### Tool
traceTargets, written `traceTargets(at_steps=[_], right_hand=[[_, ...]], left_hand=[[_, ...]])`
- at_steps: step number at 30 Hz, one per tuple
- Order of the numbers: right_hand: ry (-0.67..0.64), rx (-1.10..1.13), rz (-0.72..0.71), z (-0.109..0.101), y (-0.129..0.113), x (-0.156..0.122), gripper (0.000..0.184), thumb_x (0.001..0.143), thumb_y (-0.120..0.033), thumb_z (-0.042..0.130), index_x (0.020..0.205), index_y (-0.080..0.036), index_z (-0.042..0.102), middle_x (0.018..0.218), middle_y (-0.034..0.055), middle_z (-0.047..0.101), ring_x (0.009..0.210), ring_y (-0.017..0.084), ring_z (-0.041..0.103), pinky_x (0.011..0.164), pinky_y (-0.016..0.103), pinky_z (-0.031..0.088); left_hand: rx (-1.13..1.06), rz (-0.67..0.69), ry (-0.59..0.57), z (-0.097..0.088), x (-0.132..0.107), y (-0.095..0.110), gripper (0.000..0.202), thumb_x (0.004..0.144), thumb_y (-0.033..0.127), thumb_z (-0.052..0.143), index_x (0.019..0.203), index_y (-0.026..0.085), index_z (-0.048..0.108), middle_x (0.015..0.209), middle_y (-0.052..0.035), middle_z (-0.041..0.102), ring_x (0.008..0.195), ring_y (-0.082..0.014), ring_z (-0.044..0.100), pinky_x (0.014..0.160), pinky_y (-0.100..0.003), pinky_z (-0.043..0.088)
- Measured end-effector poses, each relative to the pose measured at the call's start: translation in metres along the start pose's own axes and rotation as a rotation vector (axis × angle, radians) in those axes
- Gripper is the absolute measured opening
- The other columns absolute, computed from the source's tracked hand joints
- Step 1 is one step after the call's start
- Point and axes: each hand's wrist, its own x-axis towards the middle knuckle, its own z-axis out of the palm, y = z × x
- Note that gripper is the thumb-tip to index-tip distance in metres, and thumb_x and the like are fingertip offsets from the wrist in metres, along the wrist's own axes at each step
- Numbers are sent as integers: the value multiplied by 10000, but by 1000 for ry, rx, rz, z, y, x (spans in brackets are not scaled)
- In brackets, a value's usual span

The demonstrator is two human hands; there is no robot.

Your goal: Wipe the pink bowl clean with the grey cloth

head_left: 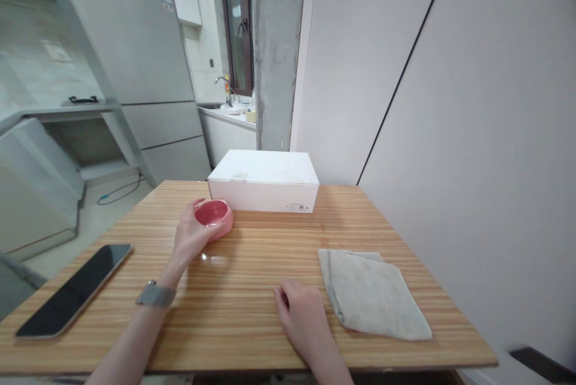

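Bright, diffuse light; soft shadows on the table (261, 253). Small white glare patch there too (just in front of the pink bowl (214, 213)). Wide-angle stretch: fridge (121, 31) leans hard. Wall (477, 133) darkens, blurs toward upper right corner.

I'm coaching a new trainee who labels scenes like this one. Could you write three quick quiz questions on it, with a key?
1. Which hand has its fingers around the pink bowl?
2. True or false: the gray cloth lies to the right of the right hand.
3. What lies nearest the left edge of the table? A) cloth B) phone C) bowl

Key: 1. The left hand. 2. True. 3. B.
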Motion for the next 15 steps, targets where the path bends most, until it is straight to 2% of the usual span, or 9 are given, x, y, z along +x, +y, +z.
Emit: traceTargets(at_steps=[5,8,10,13,14,15], right_hand=[[164,25,-72,-3,0,-11,267,947,-223,411,698,-208,506,670,-4,590,618,141,545,584,259,289],[332,-25,-61,-17,8,-25,285,966,-272,370,736,-209,525,704,20,574,677,164,548,645,277,345],[425,-129,-28,-29,20,-36,270,969,-338,361,868,-199,570,812,61,600,778,199,563,730,317,379],[480,-354,37,-43,43,-53,434,942,-506,334,1092,-173,569,989,127,612,898,266,561,787,390,392],[472,-405,54,-44,51,-58,478,934,-535,323,1123,-166,562,1024,137,613,912,277,563,787,401,396],[464,-439,58,-44,58,-62,501,930,-549,316,1127,-159,563,1034,140,620,911,280,568,781,405,403]], left_hand=[[132,28,-4,0,11,-23,826,526,447,782,1248,215,455,1109,-83,621,1018,-268,616,903,-404,483],[178,48,-22,-2,9,-22,861,550,481,765,1290,198,427,1126,-99,612,1040,-277,602,909,-405,475],[241,115,13,-4,1,-13,897,563,511,751,1320,171,409,1204,-137,561,1143,-315,533,956,-443,437],[310,249,155,0,-27,10,817,642,518,696,1321,154,423,1341,-179,433,1266,-351,402,1018,-489,366],[289,280,159,3,-40,19,728,695,501,658,1304,165,443,1332,-168,445,1242,-334,431,1009,-477,377],[246,293,109,8,-54,28,619,748,482,612,1270,179,475,1269,-146,507,1174,-305,497,975,-456,411]])
